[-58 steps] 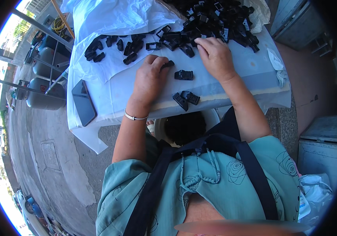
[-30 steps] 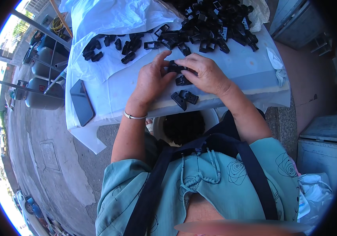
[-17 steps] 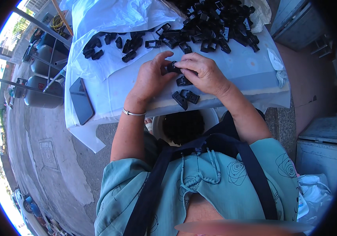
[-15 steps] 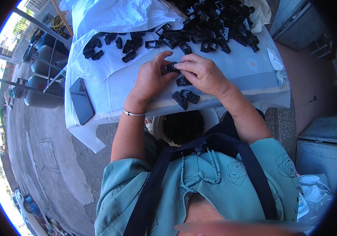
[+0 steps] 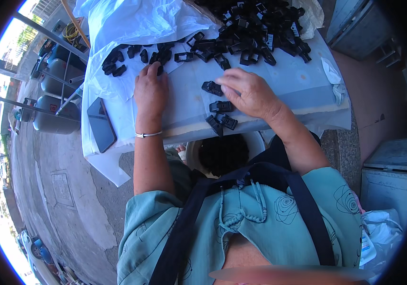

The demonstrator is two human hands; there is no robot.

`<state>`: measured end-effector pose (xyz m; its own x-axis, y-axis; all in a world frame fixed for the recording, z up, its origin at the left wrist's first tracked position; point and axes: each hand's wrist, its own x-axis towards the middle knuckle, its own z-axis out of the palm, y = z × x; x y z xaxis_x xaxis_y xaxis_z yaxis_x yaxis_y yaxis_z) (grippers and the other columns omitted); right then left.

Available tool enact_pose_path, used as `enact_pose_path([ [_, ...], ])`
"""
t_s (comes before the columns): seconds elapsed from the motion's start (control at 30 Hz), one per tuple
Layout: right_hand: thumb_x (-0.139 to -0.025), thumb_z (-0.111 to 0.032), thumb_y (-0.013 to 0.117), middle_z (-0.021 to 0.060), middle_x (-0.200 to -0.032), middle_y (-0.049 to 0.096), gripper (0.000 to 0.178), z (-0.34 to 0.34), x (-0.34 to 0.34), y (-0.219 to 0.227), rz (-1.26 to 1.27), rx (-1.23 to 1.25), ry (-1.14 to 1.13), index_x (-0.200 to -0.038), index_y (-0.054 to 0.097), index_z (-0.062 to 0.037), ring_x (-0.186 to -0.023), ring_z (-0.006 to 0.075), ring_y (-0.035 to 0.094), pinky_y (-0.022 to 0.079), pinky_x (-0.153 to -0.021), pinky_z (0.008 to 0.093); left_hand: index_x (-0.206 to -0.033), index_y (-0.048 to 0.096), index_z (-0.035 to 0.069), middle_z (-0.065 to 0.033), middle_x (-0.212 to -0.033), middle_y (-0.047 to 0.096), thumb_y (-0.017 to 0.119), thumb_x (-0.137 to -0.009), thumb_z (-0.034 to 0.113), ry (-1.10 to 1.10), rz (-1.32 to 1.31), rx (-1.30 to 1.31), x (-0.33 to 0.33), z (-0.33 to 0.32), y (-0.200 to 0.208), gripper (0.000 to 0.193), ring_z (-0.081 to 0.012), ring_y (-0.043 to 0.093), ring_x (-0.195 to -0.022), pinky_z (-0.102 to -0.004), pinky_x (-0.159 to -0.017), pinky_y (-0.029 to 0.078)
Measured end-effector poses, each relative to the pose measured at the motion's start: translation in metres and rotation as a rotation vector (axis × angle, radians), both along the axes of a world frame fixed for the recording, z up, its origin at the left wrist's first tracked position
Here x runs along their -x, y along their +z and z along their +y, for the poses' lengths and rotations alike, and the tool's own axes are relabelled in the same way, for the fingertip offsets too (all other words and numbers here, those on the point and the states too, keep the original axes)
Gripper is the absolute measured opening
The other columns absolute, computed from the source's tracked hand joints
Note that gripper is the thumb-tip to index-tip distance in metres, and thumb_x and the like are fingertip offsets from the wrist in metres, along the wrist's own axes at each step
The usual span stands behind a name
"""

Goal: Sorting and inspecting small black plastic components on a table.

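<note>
Spreading at left is grey concrete; one dark phone lies left on the white-covered table. The left hand curls at one black part; whether gripped, I cannot tell. Four black parts lie near, mid-table; the right hand, fingers narrowly parted, is just beside the farthest. Small white labels, unreadable, dot the far pile. One printed plastic bag sits near right.

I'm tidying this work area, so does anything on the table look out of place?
Perhaps the smartphone lying aslant near the left edge of the table: it looks unlike the loose black plastic parts. Nothing there looks clearly spilled or damaged.
</note>
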<state>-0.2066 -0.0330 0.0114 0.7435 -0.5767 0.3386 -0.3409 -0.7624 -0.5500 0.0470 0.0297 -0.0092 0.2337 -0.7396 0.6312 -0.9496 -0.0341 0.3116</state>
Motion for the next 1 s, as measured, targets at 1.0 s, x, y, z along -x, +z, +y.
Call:
enact_pose_path([
  [1.0,-0.084,-0.006,0.066,0.0116,-0.109,0.063,0.031,-0.013,-0.022,-0.009,-0.053,0.114,-0.025,-0.115,0.067,-0.0100,-0.092,0.0279,0.065,0.055,-0.080,0.0350,-0.116,0.059,0.008,-0.0117,-0.093,0.070,0.074,-0.072,0.007,-0.389,0.489,-0.311,0.052,-0.004,0.003,0.046,-0.0252,0.069,-0.084,-0.0344,-0.076,0.055],
])
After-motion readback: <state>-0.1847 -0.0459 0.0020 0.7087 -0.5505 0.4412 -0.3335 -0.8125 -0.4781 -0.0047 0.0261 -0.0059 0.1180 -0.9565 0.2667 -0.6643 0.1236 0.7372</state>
